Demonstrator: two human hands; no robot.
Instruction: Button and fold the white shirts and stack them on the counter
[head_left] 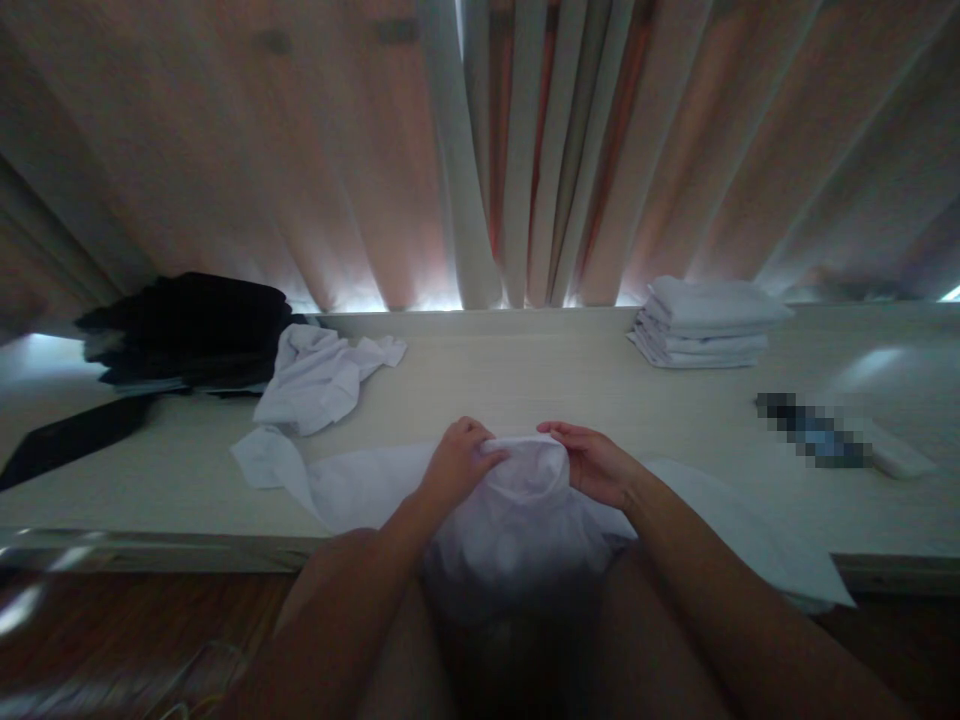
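Observation:
A white shirt (517, 530) is spread over the near edge of the table and hangs down over my lap, its sleeves reaching out to the left and right. My left hand (461, 462) is closed on the left side of its collar, thumb on top. At the collar's right side, my right hand (592, 462) grips the edge between thumb and fingers; the fingertips are partly hidden. The collar stands up as a rounded opening between both hands. The lower part of the shirt is dark and blurred.
On the pale table (480, 370) a crumpled white cloth (315, 375) lies beside a pile of black folded cloth (195, 325). Folded white garments (705, 322) are stacked at the back right. A pixelated object (814, 430) lies at the right. Curtains (300, 150) hang behind the table.

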